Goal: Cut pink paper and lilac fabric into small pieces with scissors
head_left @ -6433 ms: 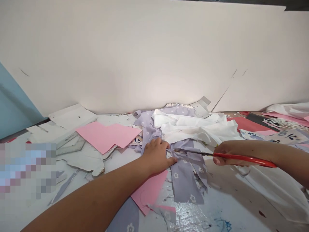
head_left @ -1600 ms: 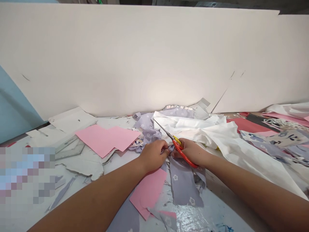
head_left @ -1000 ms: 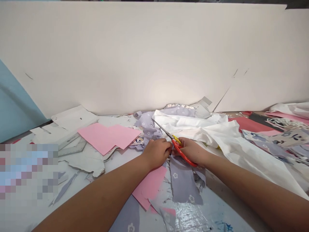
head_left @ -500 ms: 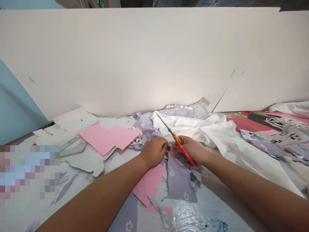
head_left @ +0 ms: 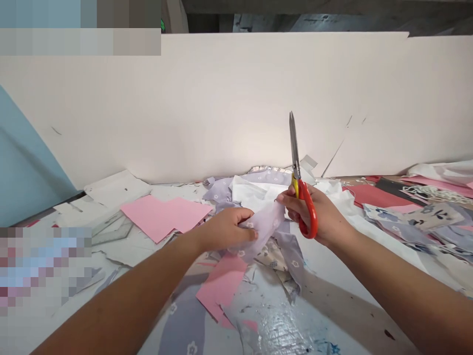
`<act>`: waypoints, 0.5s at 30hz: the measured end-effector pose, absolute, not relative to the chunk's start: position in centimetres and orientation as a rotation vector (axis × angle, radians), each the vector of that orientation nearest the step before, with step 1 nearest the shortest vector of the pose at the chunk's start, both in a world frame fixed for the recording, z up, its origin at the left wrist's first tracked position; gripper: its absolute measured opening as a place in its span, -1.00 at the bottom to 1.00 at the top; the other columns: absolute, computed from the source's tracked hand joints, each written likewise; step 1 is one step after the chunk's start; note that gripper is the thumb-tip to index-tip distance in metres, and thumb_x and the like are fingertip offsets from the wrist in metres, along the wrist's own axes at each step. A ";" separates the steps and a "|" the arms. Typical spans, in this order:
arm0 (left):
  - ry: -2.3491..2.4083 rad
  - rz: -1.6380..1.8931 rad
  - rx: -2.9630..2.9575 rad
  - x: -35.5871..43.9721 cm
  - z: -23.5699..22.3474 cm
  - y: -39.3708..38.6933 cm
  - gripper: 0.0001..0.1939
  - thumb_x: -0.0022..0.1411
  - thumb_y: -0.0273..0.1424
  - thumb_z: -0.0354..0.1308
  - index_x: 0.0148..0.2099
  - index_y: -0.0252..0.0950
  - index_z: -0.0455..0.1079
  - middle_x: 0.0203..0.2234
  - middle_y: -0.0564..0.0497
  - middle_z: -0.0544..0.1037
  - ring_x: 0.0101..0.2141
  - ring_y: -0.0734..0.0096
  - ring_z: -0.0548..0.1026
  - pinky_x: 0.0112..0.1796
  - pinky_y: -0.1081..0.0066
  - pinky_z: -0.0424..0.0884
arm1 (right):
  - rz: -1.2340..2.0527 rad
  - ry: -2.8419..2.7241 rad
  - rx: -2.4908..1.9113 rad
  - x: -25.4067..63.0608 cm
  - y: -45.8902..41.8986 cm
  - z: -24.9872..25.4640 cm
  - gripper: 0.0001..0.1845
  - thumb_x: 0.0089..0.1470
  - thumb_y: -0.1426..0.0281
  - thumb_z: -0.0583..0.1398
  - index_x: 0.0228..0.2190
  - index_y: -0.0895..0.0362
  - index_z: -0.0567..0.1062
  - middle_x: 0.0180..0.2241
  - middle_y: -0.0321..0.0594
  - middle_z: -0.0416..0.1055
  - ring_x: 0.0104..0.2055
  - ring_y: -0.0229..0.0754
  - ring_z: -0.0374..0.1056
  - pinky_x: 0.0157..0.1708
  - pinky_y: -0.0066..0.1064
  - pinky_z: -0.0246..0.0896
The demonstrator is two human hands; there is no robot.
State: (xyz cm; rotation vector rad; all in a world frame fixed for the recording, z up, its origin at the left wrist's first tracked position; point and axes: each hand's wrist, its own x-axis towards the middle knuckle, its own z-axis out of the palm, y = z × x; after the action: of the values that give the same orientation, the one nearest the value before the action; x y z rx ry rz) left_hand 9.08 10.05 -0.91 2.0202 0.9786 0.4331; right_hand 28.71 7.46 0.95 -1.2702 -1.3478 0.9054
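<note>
My left hand (head_left: 232,229) is closed on a piece of thin lavender fabric (head_left: 264,224) with small white flowers. The scissors (head_left: 301,182), with red and yellow handles, hang on the fingers of my right hand (head_left: 314,212). Their blades are together and point upward, apart from the fabric. Between thumb and forefinger, my right hand also pinches the fabric's upper corner. Below the hands lie more lavender scraps and a cream patterned scrap (head_left: 272,256). A pink piece (head_left: 223,281) is beneath my left hand, and white cloth (head_left: 251,192) lies behind both hands.
A large pink zigzag-edged piece (head_left: 162,214) and torn white board pieces (head_left: 116,190) are at the left. Red sheets (head_left: 377,197), patterned scraps (head_left: 414,214) and a bundle of white cord (head_left: 436,191) lie at the right. A tall white board (head_left: 229,108) stands behind.
The scissors have swung from slanting left to pointing upward. Both hands have lifted the lavender fabric off the pile, and my right hand has moved a little right.
</note>
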 end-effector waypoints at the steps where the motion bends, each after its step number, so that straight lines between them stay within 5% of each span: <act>1: 0.962 0.379 2.015 8.6 0.0 10.1 -0.83 -0.06 -0.31 0.07 -0.36 -0.24 0.31 -0.49 0.11 0.40 -0.49 0.47 0.37 -0.56 0.53 0.25 | 0.883 -1.399 -1.309 29.1 7.4 1.3 -0.69 -0.20 0.20 0.21 -0.53 0.09 0.20 -0.56 -0.37 0.24 -0.66 -0.42 0.05 -0.69 -0.53 -0.02; 5: 1.018 0.053 1.948 6.3 1.9 9.9 -0.78 -0.14 -0.40 0.10 -0.32 -0.20 0.36 -0.40 0.10 0.47 -0.41 0.39 0.44 -0.49 0.52 0.31 | 0.855 -1.800 -1.570 30.3 8.3 0.6 -0.74 -0.18 0.17 0.18 -0.54 0.11 0.32 -0.55 -0.29 0.32 -0.60 -0.32 0.19 -0.62 -0.49 0.06; 12: 1.283 0.026 1.789 3.4 -0.6 7.9 -0.70 -0.14 -0.37 0.09 -0.24 -0.17 0.33 -0.38 0.11 0.46 -0.38 0.38 0.43 -0.47 0.51 0.30 | 0.512 -2.033 -2.025 29.7 9.5 -3.8 -0.81 -0.23 0.27 0.20 -0.59 0.12 0.33 -0.63 -0.17 0.34 -0.67 -0.17 0.23 -0.68 -0.39 0.01; 15: 1.433 0.138 1.797 2.8 -1.7 6.7 -0.73 -0.09 -0.28 0.06 -0.25 -0.17 0.32 -0.47 0.10 0.43 -0.46 0.40 0.41 -0.54 0.52 0.23 | 0.293 -2.078 -1.969 28.7 8.4 -3.3 -0.82 -0.16 0.28 0.15 -0.50 0.14 0.35 -0.44 -0.03 0.37 -0.42 0.00 0.31 -0.53 -0.32 0.08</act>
State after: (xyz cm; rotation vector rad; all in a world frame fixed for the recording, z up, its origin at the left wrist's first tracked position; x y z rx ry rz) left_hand 2.84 6.72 -1.73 1.7971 1.4333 0.1385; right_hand 28.69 8.41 -3.34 -1.9687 -2.0784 0.2928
